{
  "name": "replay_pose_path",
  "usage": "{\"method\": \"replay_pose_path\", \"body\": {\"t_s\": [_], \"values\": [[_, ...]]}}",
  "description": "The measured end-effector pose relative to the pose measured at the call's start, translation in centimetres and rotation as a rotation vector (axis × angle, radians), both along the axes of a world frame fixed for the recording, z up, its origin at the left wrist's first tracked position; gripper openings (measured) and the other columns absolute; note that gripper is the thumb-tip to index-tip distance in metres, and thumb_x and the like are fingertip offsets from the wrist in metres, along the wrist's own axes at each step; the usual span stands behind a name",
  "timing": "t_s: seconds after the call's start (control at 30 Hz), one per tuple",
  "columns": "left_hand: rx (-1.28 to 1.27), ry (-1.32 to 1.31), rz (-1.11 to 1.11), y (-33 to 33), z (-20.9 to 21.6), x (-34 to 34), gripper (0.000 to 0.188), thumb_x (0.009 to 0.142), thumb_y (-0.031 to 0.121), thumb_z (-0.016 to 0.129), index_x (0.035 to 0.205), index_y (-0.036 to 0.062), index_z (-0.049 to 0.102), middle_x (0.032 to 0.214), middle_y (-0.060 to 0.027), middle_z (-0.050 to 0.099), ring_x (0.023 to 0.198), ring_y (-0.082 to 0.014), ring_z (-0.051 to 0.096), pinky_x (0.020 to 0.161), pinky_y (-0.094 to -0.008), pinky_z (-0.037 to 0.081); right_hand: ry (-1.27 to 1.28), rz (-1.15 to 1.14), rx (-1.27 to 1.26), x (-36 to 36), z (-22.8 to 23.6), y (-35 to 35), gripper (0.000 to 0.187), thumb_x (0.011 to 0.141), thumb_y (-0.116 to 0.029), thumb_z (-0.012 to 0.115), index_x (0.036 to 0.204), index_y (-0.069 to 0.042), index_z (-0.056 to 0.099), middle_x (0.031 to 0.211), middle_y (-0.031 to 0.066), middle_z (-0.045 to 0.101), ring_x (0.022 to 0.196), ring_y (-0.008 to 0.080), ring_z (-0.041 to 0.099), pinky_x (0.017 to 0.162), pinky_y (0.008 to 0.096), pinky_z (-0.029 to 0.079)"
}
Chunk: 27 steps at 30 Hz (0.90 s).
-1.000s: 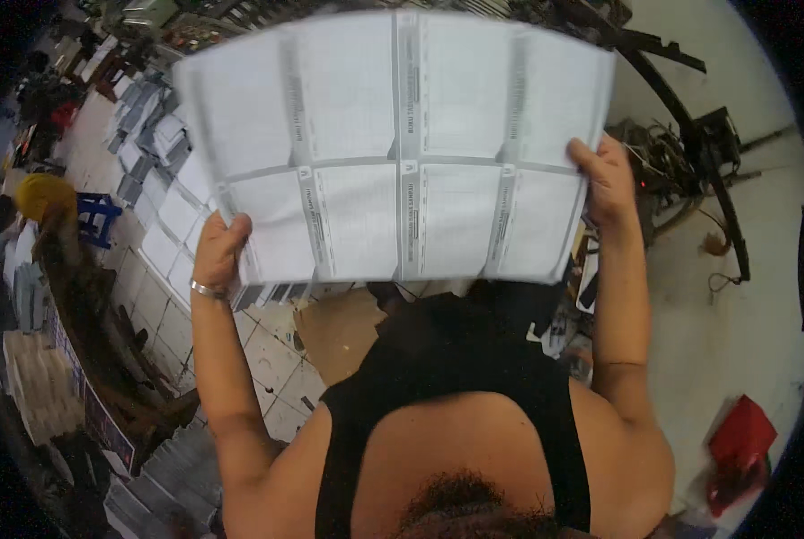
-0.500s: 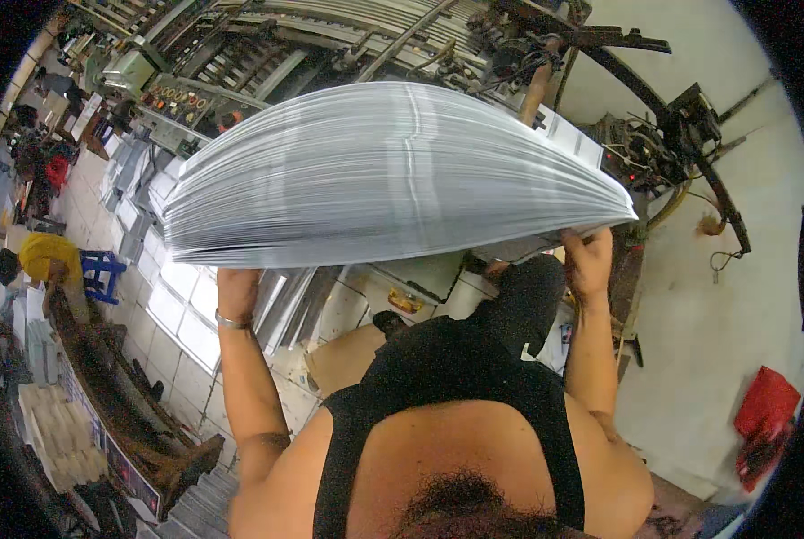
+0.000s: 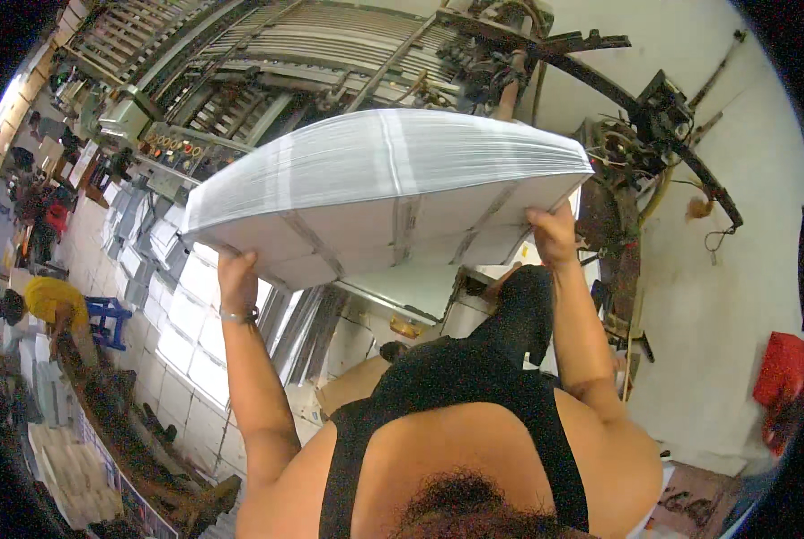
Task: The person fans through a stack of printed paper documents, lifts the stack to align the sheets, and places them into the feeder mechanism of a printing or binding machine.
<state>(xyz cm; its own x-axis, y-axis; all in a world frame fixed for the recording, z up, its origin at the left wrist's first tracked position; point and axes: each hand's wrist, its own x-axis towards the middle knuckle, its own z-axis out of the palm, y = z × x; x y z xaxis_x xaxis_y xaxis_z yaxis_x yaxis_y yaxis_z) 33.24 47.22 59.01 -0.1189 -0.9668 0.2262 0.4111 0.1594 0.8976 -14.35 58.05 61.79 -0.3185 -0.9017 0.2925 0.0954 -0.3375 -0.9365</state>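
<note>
Nearest, the left hand (image 3: 238, 280) and the right hand (image 3: 556, 234) gripped 1 thick paper stack (image 3: 388, 198) at its left and right ends, each thumb pressed to the near face; the other fingers were mostly hidden behind the paper, so I could not tell how they were spread. The paper stack was held up in front, bowed and tilted, its layered edge in view. Lifting looked done, and setting down looked undone, though whether the far side rested on anything was hidden. Below it showed a pale panel (image 3: 400, 292), partly covered. Farther left, white paper piles (image 3: 182, 337) lay near a blue stool (image 3: 107, 314) and a person in yellow (image 3: 54, 298). At the far side stood a slatted machine (image 3: 330, 72)
</note>
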Motion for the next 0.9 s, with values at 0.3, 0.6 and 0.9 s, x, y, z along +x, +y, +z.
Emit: {"method": "replay_pose_path", "body": {"t_s": [0.3, 0.6, 0.9], "values": [[-0.003, -0.143, 0.209, -0.5, 0.3, -2.3, 0.046, 0.073, 0.001, 0.066, 0.116, -0.0008, 0.05, 0.104, -0.0087, 0.059, 0.093, -0.0186, 0.057, 0.082, -0.0314, 0.047, 0.053, -0.065, -0.038, 0.5, -1.4, -0.2, 0.049, 0.072, -0.006, 0.061, 0.119, 0.0, 0.047, 0.106, 0.009, 0.059, 0.096, 0.0215, 0.056, 0.088, 0.0339, 0.042], [-0.08, -0.166, 0.062, -0.1, 0.7, -1.6, 0.061, 0.071, 0.015, 0.073, 0.122, -0.0025, 0.045, 0.117, -0.0097, 0.056, 0.106, -0.0197, 0.054, 0.092, -0.0327, 0.041, 0.059, -0.032, 0.029, -0.4, -1.1, 0.9, 0.06, 0.066, -0.01, 0.073, 0.119, 0.001, 0.047, 0.11, 0.0104, 0.057, 0.099, 0.0231, 0.054, 0.092, 0.0357, 0.04], [-0.007, -0.245, 0.215, 0.9, 1.9, -2.2, 0.039, 0.076, 0.009, 0.073, 0.11, 0.0, 0.056, 0.1, -0.0071, 0.063, 0.091, -0.0164, 0.06, 0.079, -0.0299, 0.049, 0.116, -0.187, 0.033, 0.9, -1.2, 1.3, 0.052, 0.072, 0.002, 0.07, 0.118, 0.004, 0.046, 0.112, 0.0131, 0.056, 0.102, 0.0231, 0.053, 0.093, 0.0356, 0.04]]}}
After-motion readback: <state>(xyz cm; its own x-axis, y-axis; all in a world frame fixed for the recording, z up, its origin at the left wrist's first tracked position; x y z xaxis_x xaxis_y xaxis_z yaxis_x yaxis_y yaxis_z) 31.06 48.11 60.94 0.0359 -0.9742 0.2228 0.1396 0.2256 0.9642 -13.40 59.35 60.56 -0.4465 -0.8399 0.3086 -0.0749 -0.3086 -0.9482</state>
